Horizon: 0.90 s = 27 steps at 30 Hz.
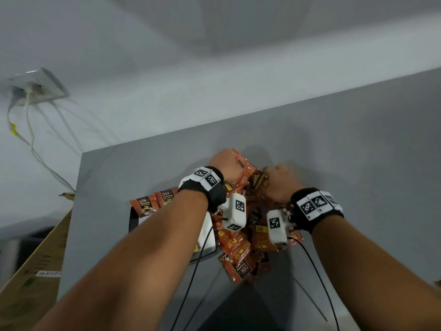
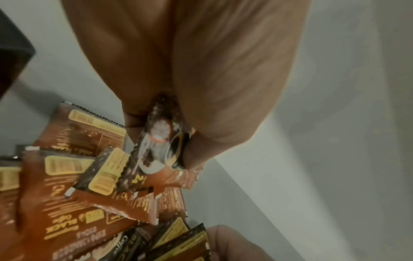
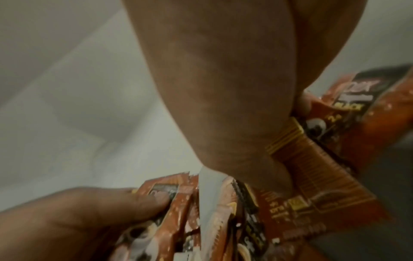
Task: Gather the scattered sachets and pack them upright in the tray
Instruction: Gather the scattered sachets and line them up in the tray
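A heap of red-brown coffee sachets (image 1: 241, 244) lies on the grey table. My left hand (image 1: 223, 163) is at the heap's far end, its fingers closed on a bunch of sachets (image 2: 161, 136). My right hand (image 1: 278, 177) is just to the right of it, curled round sachets (image 3: 297, 150) from the same heap. In the right wrist view the left hand's thumb (image 3: 125, 201) presses on sachets standing on edge. The black-rimmed tray (image 1: 133, 218) sits left of the heap under my left forearm, with two sachets (image 1: 155, 201) upright at its far side.
The table's left edge (image 1: 78, 211) runs close to the tray, with a cardboard box (image 1: 35, 271) below it. A wall socket with cables (image 1: 35, 89) is at the far left. Black wrist cables (image 1: 198, 263) hang over the tray and the heap.
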{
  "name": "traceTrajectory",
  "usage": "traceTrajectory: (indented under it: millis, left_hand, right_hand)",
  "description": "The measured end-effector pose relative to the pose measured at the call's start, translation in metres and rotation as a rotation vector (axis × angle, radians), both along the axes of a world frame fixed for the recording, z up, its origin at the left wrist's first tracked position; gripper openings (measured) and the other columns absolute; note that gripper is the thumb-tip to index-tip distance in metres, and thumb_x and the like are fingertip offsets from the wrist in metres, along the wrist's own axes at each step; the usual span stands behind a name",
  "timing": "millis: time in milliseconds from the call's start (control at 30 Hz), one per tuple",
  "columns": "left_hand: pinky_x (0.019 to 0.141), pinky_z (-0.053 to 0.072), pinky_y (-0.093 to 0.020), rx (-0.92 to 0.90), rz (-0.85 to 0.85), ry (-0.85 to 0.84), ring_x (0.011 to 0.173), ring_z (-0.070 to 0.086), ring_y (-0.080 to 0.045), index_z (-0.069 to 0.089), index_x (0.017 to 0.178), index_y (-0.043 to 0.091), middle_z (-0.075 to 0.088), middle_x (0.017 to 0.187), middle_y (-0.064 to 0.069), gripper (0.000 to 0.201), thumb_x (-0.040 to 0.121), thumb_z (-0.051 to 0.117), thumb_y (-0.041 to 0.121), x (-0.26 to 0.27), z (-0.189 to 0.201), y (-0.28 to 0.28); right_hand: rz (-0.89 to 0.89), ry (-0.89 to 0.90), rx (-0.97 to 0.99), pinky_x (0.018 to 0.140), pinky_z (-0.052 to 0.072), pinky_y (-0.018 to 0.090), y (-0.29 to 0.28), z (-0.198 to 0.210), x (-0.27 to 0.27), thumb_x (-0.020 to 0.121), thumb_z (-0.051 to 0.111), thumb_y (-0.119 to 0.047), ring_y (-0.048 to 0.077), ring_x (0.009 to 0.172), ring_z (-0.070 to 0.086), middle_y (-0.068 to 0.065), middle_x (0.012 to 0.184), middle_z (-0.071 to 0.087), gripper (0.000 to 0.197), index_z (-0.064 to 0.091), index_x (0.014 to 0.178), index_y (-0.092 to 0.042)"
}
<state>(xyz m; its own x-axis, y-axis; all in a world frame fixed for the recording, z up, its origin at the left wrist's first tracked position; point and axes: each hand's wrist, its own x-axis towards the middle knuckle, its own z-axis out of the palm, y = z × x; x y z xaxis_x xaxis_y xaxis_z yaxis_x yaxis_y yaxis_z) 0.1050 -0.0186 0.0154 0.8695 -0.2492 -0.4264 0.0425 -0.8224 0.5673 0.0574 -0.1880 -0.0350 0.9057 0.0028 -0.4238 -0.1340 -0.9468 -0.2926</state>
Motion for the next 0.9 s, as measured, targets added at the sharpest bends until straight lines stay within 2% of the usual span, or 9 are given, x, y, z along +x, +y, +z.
traceTrajectory:
  millis: [67,167,267,333,400,500,633,733,900]
  left_hand:
    - [0.050,0.033,-0.029,0.046,-0.083,0.008,0.061,0.045,-0.024,0.046,0.061,0.011,0.047,0.063,-0.007,0.034,0.093,0.056,0.005,0.001,0.001,-0.005]
    - [0.051,0.033,-0.027,0.127,-0.161,0.031,0.066,0.048,-0.025,0.045,0.061,0.009,0.049,0.064,-0.005,0.035,0.094,0.053,0.005,0.003,-0.001,-0.016]
    - [0.053,0.037,-0.025,0.228,-0.204,0.029,0.060,0.052,-0.024,0.057,0.068,0.004,0.061,0.068,-0.008,0.021,0.088,0.056,0.012,0.003,-0.008,-0.023]
    - [0.065,0.044,-0.028,0.287,-0.237,-0.009,0.078,0.064,-0.028,0.065,0.080,0.012,0.071,0.091,-0.009,0.009,0.087,0.060,0.017,0.000,-0.008,-0.028]
    - [0.084,0.042,-0.032,0.330,-0.273,-0.063,0.109,0.061,-0.031,0.066,0.100,0.014,0.067,0.114,-0.010,0.010,0.093,0.061,0.021,-0.005,-0.010,-0.034]
    - [0.095,0.043,-0.038,0.363,-0.281,-0.117,0.116,0.058,-0.033,0.060,0.099,0.012,0.064,0.117,-0.011,0.014,0.094,0.062,0.025,-0.010,-0.020,-0.038]
    - [0.104,0.039,-0.049,0.367,-0.248,-0.114,0.125,0.049,-0.035,0.054,0.124,0.014,0.056,0.130,-0.011,0.041,0.088,0.068,0.028,-0.011,-0.033,-0.040]
    - [0.107,0.035,-0.050,0.363,-0.281,-0.152,0.129,0.045,-0.034,0.051,0.129,0.015,0.054,0.134,-0.010,0.043,0.090,0.067,0.024,-0.014,-0.040,-0.039]
    - [0.110,0.034,-0.051,0.358,-0.307,-0.158,0.131,0.045,-0.034,0.051,0.135,0.015,0.053,0.136,-0.011,0.050,0.089,0.068,0.026,-0.015,-0.050,-0.037]
  right_hand:
    - [-0.042,-0.066,0.031,0.101,0.037,0.042,0.000,-0.006,-0.002,0.082,0.050,-0.042,0.028,0.116,0.040,0.006,0.115,0.055,0.043,0.057,0.121,-0.023]
    - [0.006,-0.091,0.080,0.094,0.042,0.039,-0.003,-0.013,-0.007,0.091,0.055,-0.039,0.021,0.102,0.051,0.000,0.101,0.060,0.022,0.062,0.101,-0.021]
    - [-0.043,-0.086,0.259,0.068,0.045,0.027,-0.009,-0.003,-0.017,0.089,0.060,-0.032,0.016,0.077,0.061,-0.003,0.084,0.067,0.012,0.066,0.092,-0.022]
    - [-0.131,-0.121,0.484,0.061,0.045,0.025,-0.015,0.015,-0.025,0.083,0.063,-0.036,0.014,0.068,0.062,-0.001,0.072,0.068,0.020,0.068,0.084,-0.017]
    - [-0.201,-0.164,0.578,0.063,0.048,0.028,-0.025,0.031,-0.033,0.085,0.065,-0.033,0.014,0.067,0.063,0.001,0.069,0.068,0.023,0.070,0.082,-0.011]
    - [-0.155,-0.095,0.307,0.059,0.043,0.027,-0.040,0.027,-0.033,0.093,0.058,-0.019,0.018,0.065,0.059,0.000,0.066,0.061,0.022,0.063,0.073,-0.014]
    - [-0.099,0.058,0.072,0.079,0.049,0.032,-0.038,0.003,-0.031,0.091,0.058,-0.033,0.031,0.095,0.065,0.007,0.099,0.068,0.018,0.066,0.102,-0.020]
    - [-0.059,0.036,-0.081,0.101,0.037,0.038,-0.031,-0.001,-0.034,0.092,0.053,-0.029,0.036,0.118,0.050,0.014,0.124,0.058,0.037,0.059,0.127,-0.019]
    - [-0.042,-0.010,0.109,0.081,0.050,0.033,-0.028,0.009,-0.035,0.089,0.059,-0.025,0.030,0.096,0.065,0.007,0.102,0.067,0.022,0.066,0.110,-0.023]
